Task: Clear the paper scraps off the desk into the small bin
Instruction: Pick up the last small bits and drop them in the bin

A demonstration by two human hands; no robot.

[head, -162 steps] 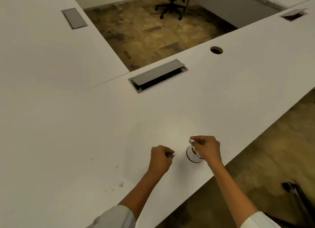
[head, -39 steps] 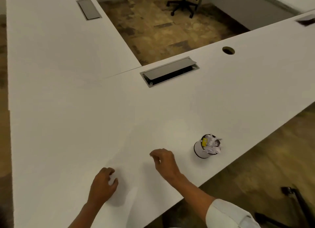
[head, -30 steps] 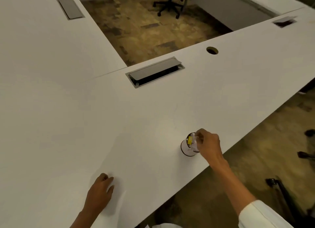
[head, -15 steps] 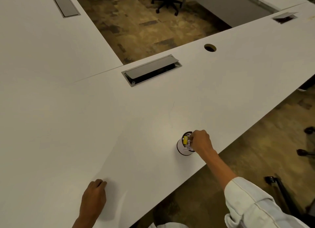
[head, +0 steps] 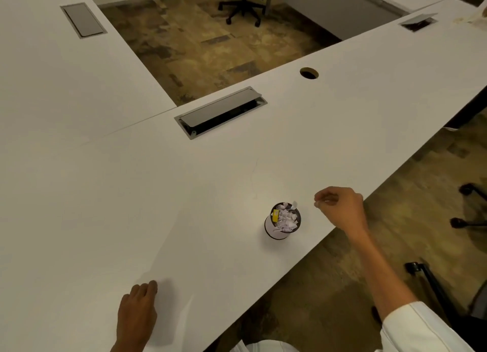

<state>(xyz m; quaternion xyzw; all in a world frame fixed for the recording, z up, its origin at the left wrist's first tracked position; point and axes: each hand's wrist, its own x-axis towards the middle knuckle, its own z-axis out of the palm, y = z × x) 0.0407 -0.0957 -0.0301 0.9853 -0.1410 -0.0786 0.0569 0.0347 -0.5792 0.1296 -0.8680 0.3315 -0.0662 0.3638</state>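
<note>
The small bin, a white cylinder with a dark rim, stands on the white desk near its front edge. It is heaped with white paper scraps and one yellow piece. My right hand hovers just right of the bin, apart from it, fingers curled with thumb against fingertips; no scrap shows plainly in it. My left hand rests palm down on the desk at the lower left, holding nothing. No loose scraps are visible on the desk surface.
A cable tray with its grey lid ajar sits behind the bin, and a round cable hole lies further right. More lids are on the adjoining desks. Office chair bases stand on the floor.
My right hand has lifted off the bin's mouth and drawn back to the right. The left hand has stayed pressed on the desk.
</note>
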